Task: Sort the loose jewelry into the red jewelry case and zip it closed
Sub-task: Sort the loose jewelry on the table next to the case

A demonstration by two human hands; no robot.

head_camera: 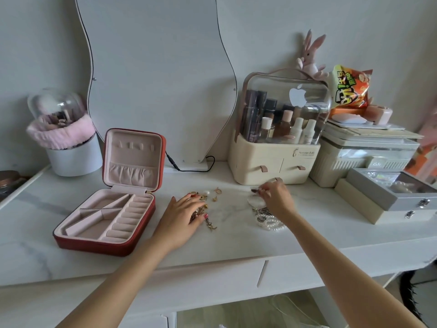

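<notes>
The red jewelry case (pixel 94 243) lies open on the white marble tabletop (pixel 236 242) at the left, its pink lid upright and its pink compartments bare. Loose gold earrings and rings (pixel 208 194) lie scattered right of it. My left hand (pixel 183 214) rests on that pile with relaxed fingers over several gold pieces. Further right lie a white shell piece (pixel 255 202) and pearl bracelets (pixel 272 223). My right hand (pixel 276 197) hovers above them, its fingertips pinching a small dark piece that is too small to identify.
A wavy mirror (pixel 160 79) leans on the wall behind. A clear-lidded cosmetics organizer (pixel 274 159) stands at the back right, with stacked boxes (pixel 364 152) and a grey jewelry box (pixel 390 197) beside it. A brush holder (pixel 71 157) sits at the back left.
</notes>
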